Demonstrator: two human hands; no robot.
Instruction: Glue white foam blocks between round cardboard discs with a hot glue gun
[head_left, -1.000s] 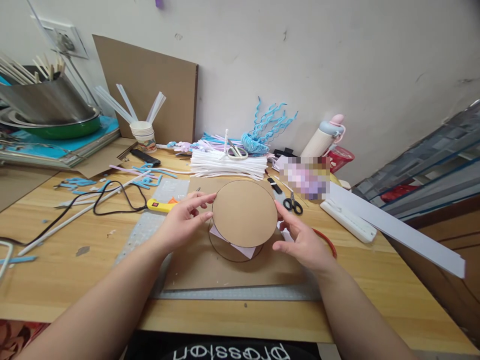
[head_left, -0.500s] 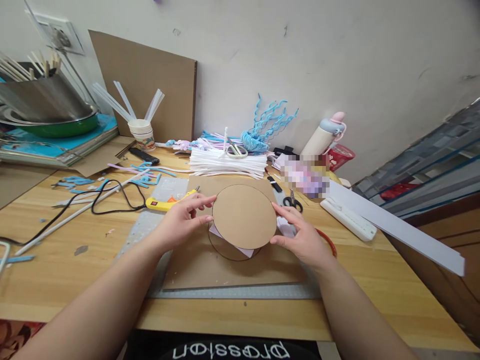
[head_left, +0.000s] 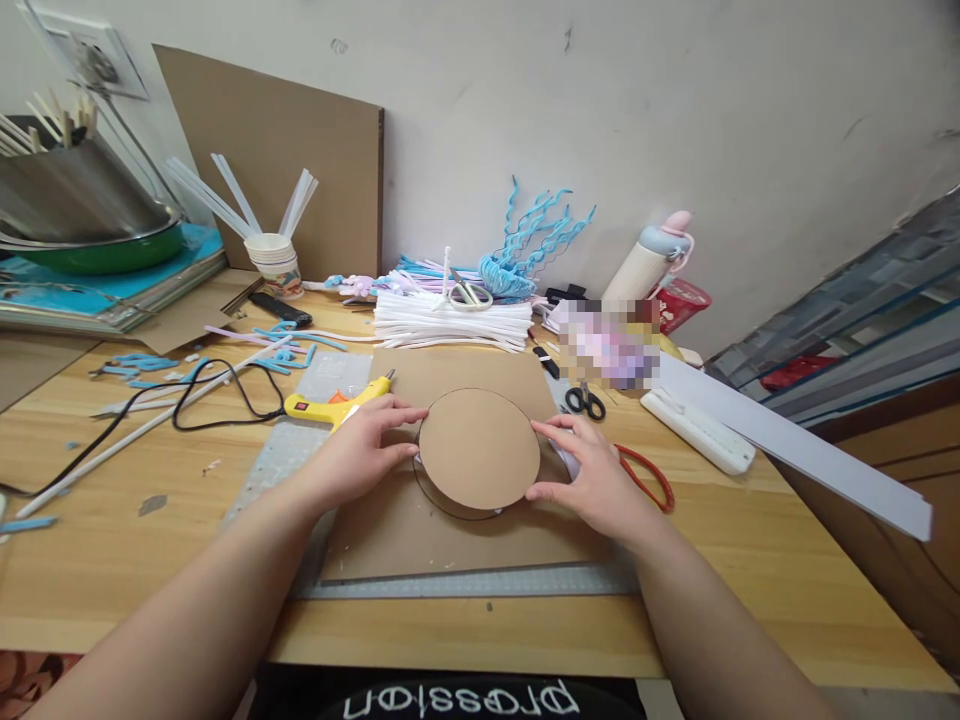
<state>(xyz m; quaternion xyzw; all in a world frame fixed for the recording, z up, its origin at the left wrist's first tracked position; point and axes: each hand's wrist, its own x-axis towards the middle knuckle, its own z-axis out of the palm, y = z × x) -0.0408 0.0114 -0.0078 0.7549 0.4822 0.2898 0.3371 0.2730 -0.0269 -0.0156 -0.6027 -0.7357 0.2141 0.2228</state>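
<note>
Between my hands is a round cardboard disc [head_left: 480, 448], held by its edges. My left hand [head_left: 367, 445] grips its left rim with the fingertips and thumb. On the opposite rim, the fingers and thumb of my right hand [head_left: 589, 475] press in. Beneath the disc lies a square cardboard sheet [head_left: 390, 545] with a dark circle drawn on it; the disc covers most of that circle. A small bit of pale paper shows under the disc's lower edge. The sheet rests on a grey cutting mat [head_left: 480, 583].
A yellow glue gun [head_left: 330, 405] with a black cord lies left of the sheet. Black-handled scissors [head_left: 585, 402] and a red loop [head_left: 649, 480] are at right. Behind are white pipe cleaners [head_left: 450, 322], a paper cup [head_left: 274, 262] and a bottle [head_left: 646, 262].
Both hands have lowered the disc towards the sheet and shifted it slightly left. It now hides nearly all the pale paper beneath and more of the drawn circle.
</note>
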